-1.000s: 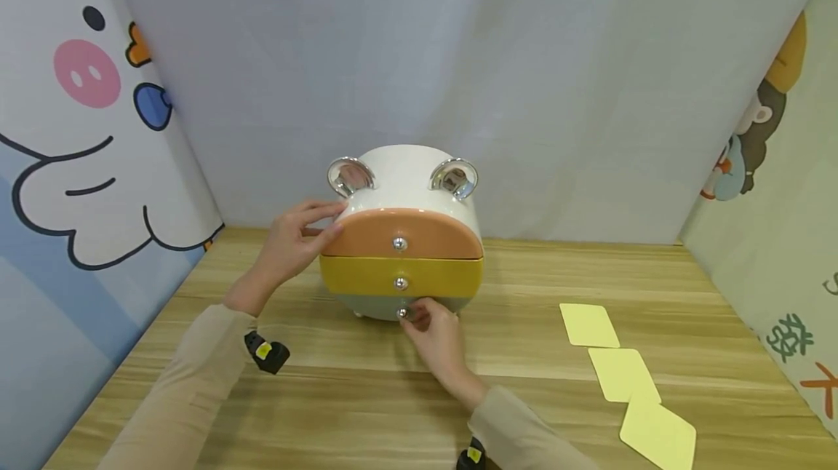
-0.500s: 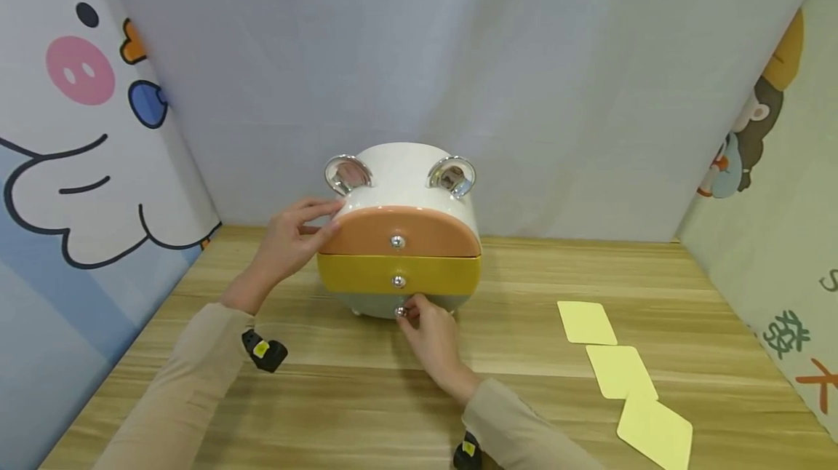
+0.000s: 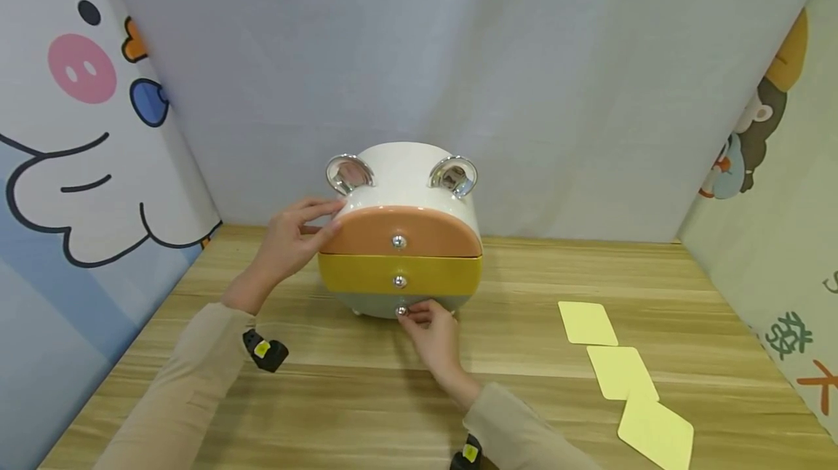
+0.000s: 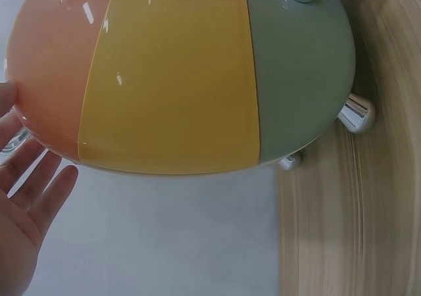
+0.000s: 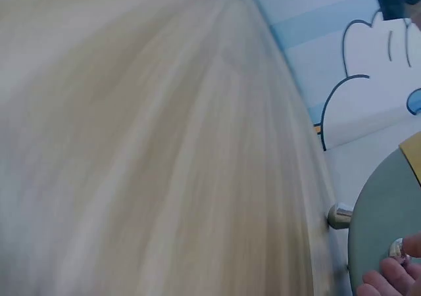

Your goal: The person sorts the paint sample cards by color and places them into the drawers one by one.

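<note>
A small round drawer cabinet (image 3: 407, 182) with a white top and two mirrored ears stands on the table. Its front has an orange drawer (image 3: 366, 233), a yellow drawer (image 3: 360, 275) and a grey-green drawer (image 3: 363, 304), each with a silver knob; all three look closed. My left hand (image 3: 288, 239) rests on the cabinet's upper left side, thumb on the orange front, fingers fairly straight. With thumb and fingertips, my right hand (image 3: 435, 339) pinches the lowest knob (image 5: 396, 248), on the grey-green drawer.
Several pale yellow square cards, such as this card (image 3: 622, 373), lie on the wooden table (image 3: 327, 412) at the right. A grey cloth backdrop (image 3: 576, 92) hangs behind the cabinet. Cartoon-printed panels flank both sides.
The right hand's fingers have shifted slightly on and around the lowest knob. The left hand and the cabinet stay in place; the head view shifts a little.
</note>
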A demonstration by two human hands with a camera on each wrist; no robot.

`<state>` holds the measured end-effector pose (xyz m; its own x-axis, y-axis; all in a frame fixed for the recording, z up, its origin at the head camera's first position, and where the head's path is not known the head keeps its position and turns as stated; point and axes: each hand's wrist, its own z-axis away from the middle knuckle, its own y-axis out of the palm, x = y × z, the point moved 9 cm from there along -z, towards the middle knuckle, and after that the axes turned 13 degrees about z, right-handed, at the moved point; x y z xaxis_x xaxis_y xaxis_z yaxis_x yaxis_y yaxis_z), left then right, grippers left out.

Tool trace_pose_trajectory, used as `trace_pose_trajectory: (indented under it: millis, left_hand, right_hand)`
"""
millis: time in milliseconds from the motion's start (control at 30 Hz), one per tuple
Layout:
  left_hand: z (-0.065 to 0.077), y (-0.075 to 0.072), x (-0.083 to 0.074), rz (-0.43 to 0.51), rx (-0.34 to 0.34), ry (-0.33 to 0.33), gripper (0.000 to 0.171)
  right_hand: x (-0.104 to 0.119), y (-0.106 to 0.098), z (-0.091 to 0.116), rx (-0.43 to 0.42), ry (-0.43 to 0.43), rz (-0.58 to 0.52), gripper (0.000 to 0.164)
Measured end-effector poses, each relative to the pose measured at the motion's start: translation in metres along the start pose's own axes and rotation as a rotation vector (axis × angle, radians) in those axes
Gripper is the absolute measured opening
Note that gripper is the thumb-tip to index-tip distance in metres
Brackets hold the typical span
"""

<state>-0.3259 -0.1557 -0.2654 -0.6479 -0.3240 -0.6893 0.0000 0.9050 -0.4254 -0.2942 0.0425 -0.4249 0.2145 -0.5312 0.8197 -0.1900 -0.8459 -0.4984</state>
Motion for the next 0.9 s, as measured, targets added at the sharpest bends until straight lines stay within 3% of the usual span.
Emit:
trace_pose_trajectory:
  millis: [200,367,467,533,900]
  left_hand:
    - [0.001,0.000,0.001,0.004,0.003,0.005,0.033]
    - [0.001,0.000,0.002,0.003,-0.001,0.007,0.033]
    - [0.001,-0.001,0.001,0.001,-0.002,0.005,0.032]
    - [0.001,-0.001,0.001,-0.001,-0.003,0.003,0.032]
    - [0.000,-0.001,0.002,0.008,-0.009,0.016,0.030]
  right_hand:
    - [-0.022,0.013,0.006,0.000,0.314,-0.257,0.020]
    - [-0.026,0.026,0.013,-0.077,0.478,-0.542,0.020]
    - [-0.026,0.031,0.017,-0.125,0.535,-0.678,0.019]
    - [-0.028,0.032,0.017,-0.156,0.555,-0.711,0.019]
    - [-0.024,0.031,0.021,-0.258,0.563,-0.742,0.018]
